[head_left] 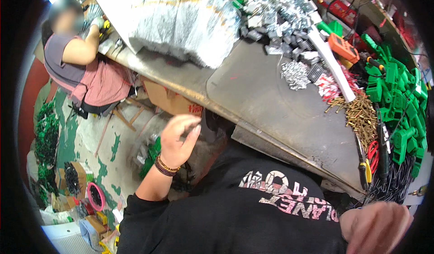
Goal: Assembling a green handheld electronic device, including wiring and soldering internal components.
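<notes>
My left hand (177, 138) is raised in front of the bench edge, above the floor. Its fingers are bent, with a gap between them and the thumb, and I see nothing held there. Dark beaded bracelets (166, 167) circle that wrist. My right hand (377, 229) is low at the right, beside my black shirt (235, 218). It is smeared by motion, so its fingers and anything in them cannot be made out. Nearest to it are black cables (395, 181) and yellow-and-black handled pliers (363, 175) at the bench's right end.
The grey bench (271, 113) carries a plastic-wrapped bundle (181, 23), dark metal blocks (298, 43), small silver parts (296, 75), brass screws (361, 118), green plastic housings (398, 100) and an orange meter (342, 48). A co-worker (81, 59) sits at the far left. A cardboard box (167, 98) stands below the bench.
</notes>
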A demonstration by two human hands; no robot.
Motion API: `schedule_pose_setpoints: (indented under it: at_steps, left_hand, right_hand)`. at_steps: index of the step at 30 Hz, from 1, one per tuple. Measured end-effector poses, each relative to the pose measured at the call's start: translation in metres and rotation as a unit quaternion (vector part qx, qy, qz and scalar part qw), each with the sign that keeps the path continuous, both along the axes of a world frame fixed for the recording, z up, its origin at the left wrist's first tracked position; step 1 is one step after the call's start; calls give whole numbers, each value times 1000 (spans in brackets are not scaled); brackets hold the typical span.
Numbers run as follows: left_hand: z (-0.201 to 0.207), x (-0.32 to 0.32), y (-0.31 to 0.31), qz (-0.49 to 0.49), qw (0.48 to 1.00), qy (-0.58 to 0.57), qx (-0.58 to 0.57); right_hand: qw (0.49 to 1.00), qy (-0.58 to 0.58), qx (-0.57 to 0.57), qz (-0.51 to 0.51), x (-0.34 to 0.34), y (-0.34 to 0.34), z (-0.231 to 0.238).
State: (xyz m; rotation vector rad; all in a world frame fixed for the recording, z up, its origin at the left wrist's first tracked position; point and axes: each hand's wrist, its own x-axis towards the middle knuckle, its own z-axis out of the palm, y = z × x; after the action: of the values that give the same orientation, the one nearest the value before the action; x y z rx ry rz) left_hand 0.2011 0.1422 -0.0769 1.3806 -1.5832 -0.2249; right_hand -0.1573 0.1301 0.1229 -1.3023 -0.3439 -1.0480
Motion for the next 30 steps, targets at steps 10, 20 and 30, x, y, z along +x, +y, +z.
schedule_pose_setpoints:
  at_steps: [10,20,30]
  left_hand:
    - [105,-9,-207,250,904,-264,-225]
    - [127,9,-221,278,919,-259,-104]
    - [146,-122,-112,-163,932,-259,-194]
  right_hand:
    - [865,302,14,-401,-78,13,-59]
    - [486,561,-296,-602,-177,-132,-46]
    - [111,829,-270,-477,-157,-283,-79]
